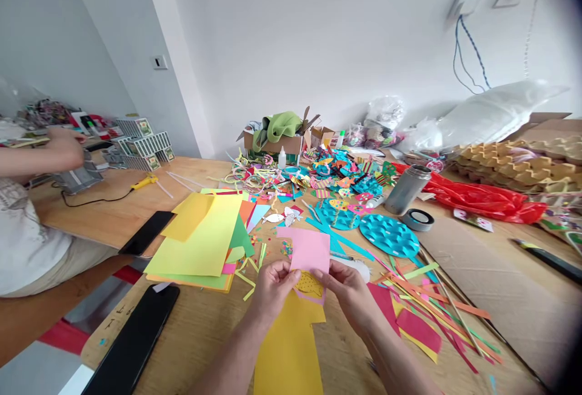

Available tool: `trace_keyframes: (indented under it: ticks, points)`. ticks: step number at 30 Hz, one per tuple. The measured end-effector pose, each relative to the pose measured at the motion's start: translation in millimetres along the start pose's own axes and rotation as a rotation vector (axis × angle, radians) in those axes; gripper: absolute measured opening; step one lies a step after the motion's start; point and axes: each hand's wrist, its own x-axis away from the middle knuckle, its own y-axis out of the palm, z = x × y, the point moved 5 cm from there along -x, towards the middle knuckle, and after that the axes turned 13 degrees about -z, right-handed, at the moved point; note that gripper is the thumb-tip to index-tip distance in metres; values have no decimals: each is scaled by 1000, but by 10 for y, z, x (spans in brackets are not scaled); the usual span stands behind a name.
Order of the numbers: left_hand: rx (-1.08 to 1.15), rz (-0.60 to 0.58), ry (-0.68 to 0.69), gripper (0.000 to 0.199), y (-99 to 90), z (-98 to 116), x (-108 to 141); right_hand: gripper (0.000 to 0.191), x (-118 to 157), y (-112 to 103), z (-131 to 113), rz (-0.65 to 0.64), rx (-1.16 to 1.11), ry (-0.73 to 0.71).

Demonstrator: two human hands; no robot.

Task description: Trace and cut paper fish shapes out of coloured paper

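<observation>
One box, beyond the pink paper; green cloth heaped in it. One flask, right of and beyond the pink paper, uncapped, contents not visible. One yellow fish drawing, at the pink paper's near end, between left grip and right grip, each pinching a side under the thumb. Paper's long axis: away from the person. Fish's: crosswise; head end unclear.

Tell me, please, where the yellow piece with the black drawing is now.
In the head view, the yellow piece lies over the pink paper, below and slightly right of centre, between the left hand and the right hand.
</observation>
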Motion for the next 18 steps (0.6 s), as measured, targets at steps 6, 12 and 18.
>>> trace_keyframes:
  ticks: [6,12,18]
  points:
    - [92,-17,-18,31,50,28,17,37,2,-11,-21,109,46,-8]
    - [255,-21,-43,27,75,19,32,43,101,27,-155,68,116,-17]
    - [255,53,-43,28,37,10,41,55,505,-173,-254,134,463,140]
